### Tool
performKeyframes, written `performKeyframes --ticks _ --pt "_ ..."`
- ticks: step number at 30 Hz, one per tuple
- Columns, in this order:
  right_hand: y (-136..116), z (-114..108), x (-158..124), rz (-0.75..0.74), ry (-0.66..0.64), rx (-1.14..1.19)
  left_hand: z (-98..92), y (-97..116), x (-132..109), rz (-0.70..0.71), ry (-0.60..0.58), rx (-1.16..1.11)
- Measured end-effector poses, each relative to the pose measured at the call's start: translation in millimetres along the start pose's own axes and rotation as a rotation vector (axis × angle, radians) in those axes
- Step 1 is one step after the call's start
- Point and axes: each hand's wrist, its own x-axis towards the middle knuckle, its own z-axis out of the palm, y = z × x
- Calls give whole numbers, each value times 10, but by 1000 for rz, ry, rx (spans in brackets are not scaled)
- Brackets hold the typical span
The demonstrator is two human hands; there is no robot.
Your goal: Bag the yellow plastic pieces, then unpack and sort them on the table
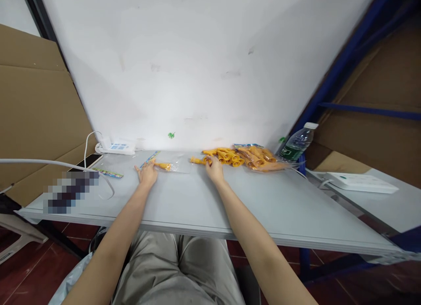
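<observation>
My left hand (pixel 148 174) rests on the table at the near edge of a clear plastic bag (pixel 180 163), its thumb and a finger closed on the bag while an outer finger sticks out to the left. Inside the bag lies a yellow plastic horn (pixel 163 166), and a blue printed header strip (pixel 151 157) shows behind the hand. My right hand (pixel 215 169) has its fingers closed round another yellow plastic horn (pixel 196 160), whose end points left toward the bag. Right beside that hand is a pile of loose yellow horns (pixel 230 156).
A larger clear bag of yellow horns (pixel 259 159) lies right of the pile, with a water bottle (pixel 298 142) leaning behind it. At left are a white power strip (pixel 120 148), a phone (pixel 88 162), a printed strip (pixel 108 172) and a loose cable (pixel 42 162). A white wall (pixel 204 77) stands behind.
</observation>
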Motion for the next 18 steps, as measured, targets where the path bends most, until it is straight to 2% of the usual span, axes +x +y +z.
performKeyframes --ticks 4,7,12,18 --pt "25 34 -45 38 -216 -167 -3 -7 -7 -47 22 -8" --pt "-51 28 -89 56 -323 -281 -4 -10 -9 -68 23 -11" --pt "-229 -83 -166 102 -357 -431 -5 -4 -8 -92 11 -3" --pt "-404 -184 -217 191 -365 -460 -9 0 -10 -87 -9 -14"
